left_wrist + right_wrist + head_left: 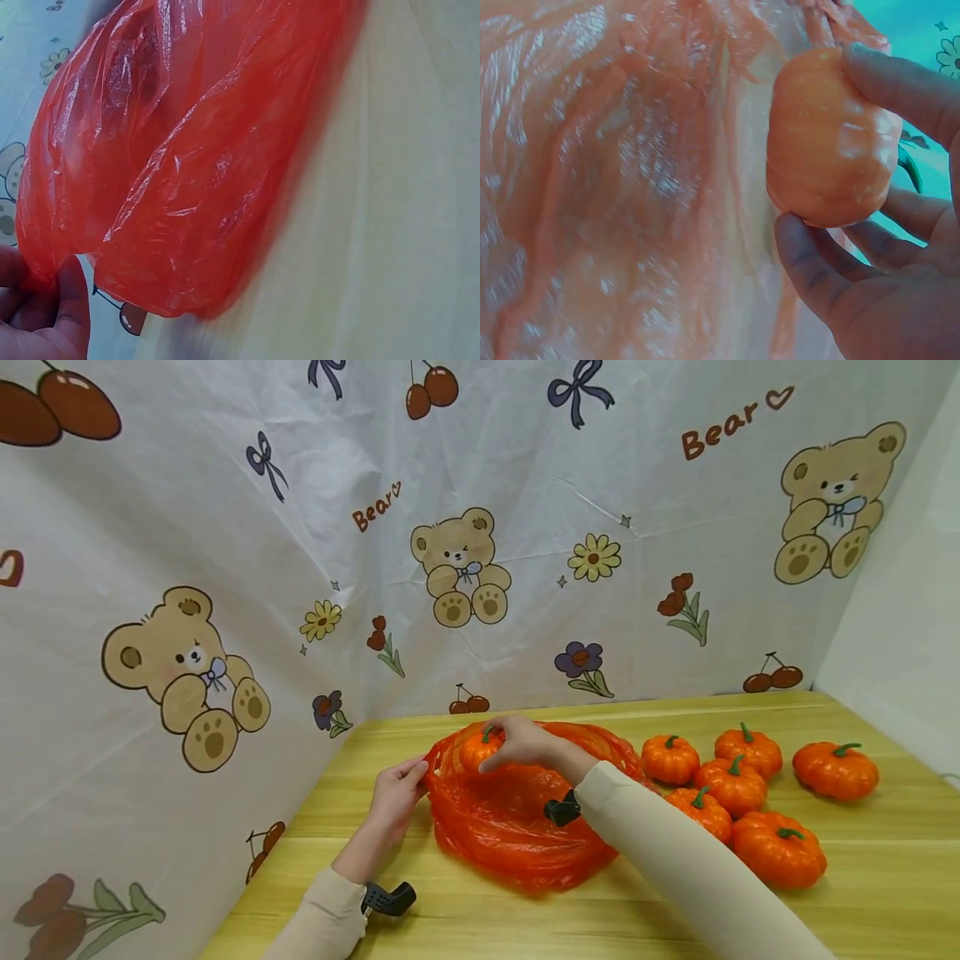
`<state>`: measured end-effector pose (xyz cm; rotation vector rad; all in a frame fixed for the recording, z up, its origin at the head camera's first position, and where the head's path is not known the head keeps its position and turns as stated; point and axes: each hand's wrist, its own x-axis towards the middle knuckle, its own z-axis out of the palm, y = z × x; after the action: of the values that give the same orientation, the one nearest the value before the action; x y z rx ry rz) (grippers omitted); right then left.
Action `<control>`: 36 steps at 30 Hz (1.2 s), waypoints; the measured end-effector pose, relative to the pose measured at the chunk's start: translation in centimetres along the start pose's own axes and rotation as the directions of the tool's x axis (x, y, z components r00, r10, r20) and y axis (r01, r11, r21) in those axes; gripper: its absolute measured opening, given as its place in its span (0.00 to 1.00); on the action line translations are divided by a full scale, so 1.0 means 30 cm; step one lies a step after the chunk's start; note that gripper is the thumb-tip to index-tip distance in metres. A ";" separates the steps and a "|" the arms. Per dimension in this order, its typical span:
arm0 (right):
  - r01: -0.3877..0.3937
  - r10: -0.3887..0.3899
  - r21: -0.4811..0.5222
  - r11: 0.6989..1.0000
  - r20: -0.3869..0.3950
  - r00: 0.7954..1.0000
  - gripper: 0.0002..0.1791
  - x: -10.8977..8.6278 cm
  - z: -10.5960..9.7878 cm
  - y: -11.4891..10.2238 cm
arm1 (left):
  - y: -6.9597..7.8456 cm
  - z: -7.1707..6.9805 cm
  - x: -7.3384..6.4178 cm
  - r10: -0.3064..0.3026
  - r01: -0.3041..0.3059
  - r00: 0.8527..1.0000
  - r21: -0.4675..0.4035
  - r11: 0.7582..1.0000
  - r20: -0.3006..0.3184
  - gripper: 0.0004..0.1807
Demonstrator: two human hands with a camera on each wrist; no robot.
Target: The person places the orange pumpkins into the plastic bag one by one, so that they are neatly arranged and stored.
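Note:
A thin red plastic bag [525,835] lies spread with its mouth up on the wooden table. At the bag's left rim, my left hand [396,791] pinches the plastic between thumb and fingers; the left wrist view shows the same hold on the gathered red bag [180,180]. My right hand [525,745] grips a small orange pumpkin [478,750] over the bag's opening, near the left rim. In the right wrist view, thumb and fingers clasp the pumpkin [832,142] from both sides, and its green stem points away from the bag.
Several more orange pumpkins with green stems stand right of the bag, among them a big one [778,850] in front and a flat one [836,771] farthest right. Behind the wooden table [450,918] hangs a white sheet [517,468] printed with bears.

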<state>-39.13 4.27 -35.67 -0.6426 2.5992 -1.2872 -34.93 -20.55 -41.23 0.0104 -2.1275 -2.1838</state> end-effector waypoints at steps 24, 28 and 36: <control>-0.088 0.086 0.002 0.996 -0.225 0.970 0.42 0.050 0.145 0.063 | -0.017 0.002 -0.001 -0.013 0.013 1.000 -0.003 1.000 0.005 0.19; -0.093 0.092 0.009 0.996 -0.238 0.967 0.43 0.046 0.159 0.075 | -0.026 0.005 0.000 -0.014 0.014 1.000 -0.001 1.000 0.008 0.19; -0.115 0.119 0.031 0.993 -0.213 0.970 0.43 0.043 0.158 0.079 | -0.029 0.009 -0.002 -0.010 0.010 1.000 -0.001 1.000 0.013 0.21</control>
<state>-39.42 1.57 -40.39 -0.3574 2.7426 -1.4127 -34.95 -20.27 -42.10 0.0074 -2.1374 -2.1970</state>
